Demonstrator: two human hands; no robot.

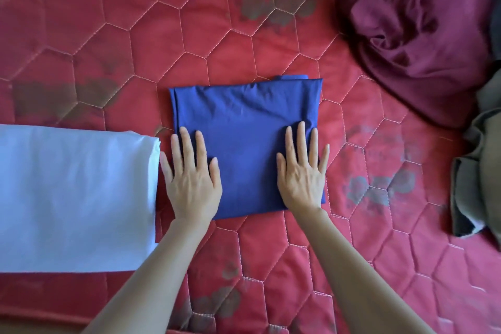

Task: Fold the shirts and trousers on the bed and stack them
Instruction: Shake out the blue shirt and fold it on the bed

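Both palms down, left hand (pixel 192 182) and right hand (pixel 303 174), fingers (pixel 301 138) straight and released. Pressed flat on folded blue garment (pixel 244 116); white folded cloth (pixel 73 198) just left of left fingers.

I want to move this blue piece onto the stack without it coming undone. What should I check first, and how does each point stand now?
1. Blue garment folded to a compact rectangle: ok.
2. Left hand and right hand lie flat on it, fingers straight: ok.
3. Edges aligned: not ok, a bit of fabric pokes out at the far edge.
4. White folded piece beside it on the left, ready to stack with: ok.
5. Maroon garment and grey-green garment folded: not ok, both crumpled.
6. Layers under the blue garment neat: cannot tell.
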